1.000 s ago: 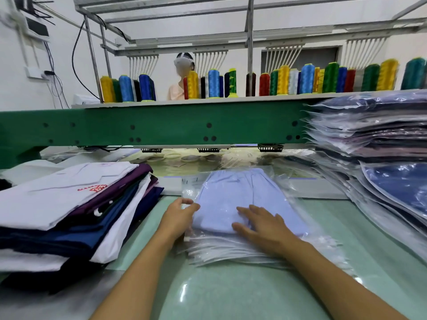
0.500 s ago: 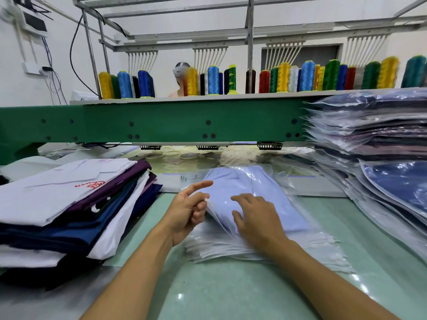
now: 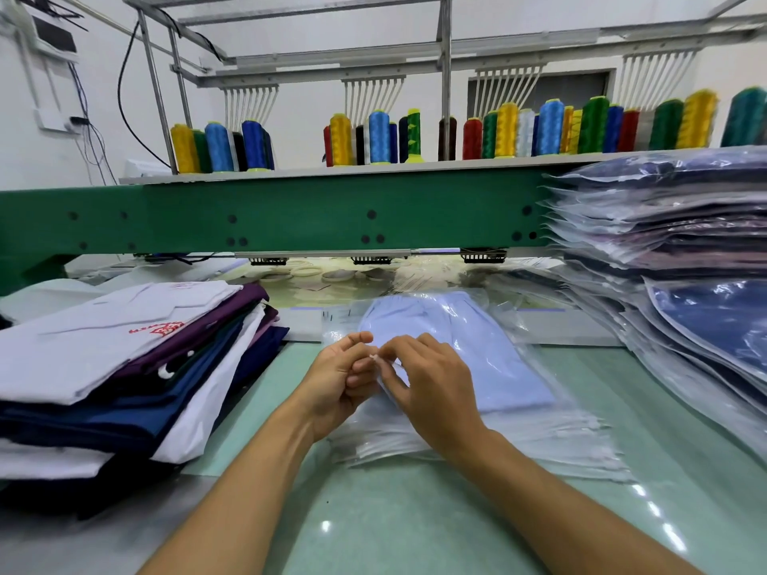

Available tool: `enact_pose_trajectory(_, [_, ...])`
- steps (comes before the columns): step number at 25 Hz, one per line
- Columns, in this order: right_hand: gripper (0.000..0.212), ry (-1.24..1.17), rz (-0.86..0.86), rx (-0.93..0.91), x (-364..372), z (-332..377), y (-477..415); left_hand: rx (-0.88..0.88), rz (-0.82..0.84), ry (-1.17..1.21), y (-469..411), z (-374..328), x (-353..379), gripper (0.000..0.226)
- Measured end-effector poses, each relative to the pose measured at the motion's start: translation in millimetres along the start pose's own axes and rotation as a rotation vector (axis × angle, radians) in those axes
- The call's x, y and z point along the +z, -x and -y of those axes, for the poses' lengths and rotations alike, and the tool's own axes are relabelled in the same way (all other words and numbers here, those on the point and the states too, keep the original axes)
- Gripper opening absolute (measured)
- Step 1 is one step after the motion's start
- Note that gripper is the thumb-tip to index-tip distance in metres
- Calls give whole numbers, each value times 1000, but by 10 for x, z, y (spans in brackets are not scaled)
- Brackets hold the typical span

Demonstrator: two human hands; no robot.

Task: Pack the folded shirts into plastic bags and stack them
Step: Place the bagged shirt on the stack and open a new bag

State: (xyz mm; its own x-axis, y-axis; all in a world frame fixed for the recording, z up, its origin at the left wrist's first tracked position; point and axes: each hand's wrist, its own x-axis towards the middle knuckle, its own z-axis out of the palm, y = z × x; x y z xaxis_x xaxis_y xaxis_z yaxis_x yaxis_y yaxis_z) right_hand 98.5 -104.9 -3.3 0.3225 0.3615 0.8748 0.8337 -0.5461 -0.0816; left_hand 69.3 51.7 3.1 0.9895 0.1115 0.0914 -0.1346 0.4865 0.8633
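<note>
The 2 hands meet at the near edge of the plastic bag: the left hand and right hand each pinch a tiny white strip between curled fingertips. The light-blue shirt lies inside that bag, atop the empty bags. I'd peel it slowly, keeping the flap flat so it seals without creases

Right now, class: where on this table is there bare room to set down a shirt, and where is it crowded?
Bare tabletop nearest the person, in front of the empty bags; a strip between them and the folded shirts. Crowded: the centre, with the shirt in its plastic bag, and the right, with the packed stack.
</note>
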Motion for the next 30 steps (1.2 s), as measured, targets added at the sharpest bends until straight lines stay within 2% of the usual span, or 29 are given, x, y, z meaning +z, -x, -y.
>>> enact_pose_trajectory(4, [12,43,19,43,-28,-89,18,45,-62,180,-20,-63,-43,15])
enact_pose_trajectory(12, [18,30,62,145,-137,-327,65,152,-197,322,-42,-138,-161,30])
enact_pose_trajectory(20, [20,124,46,191,-298,-621,18,229,-340,364,-48,-210,-271,32])
enact_pose_trajectory(25, [16,103,89,315,-340,-802,22,242,-435,370,-55,-210,-281,32])
enact_pose_trajectory(30, [17,88,54,378,-382,-850,28,337,-605,305,-83,-207,-342,30])
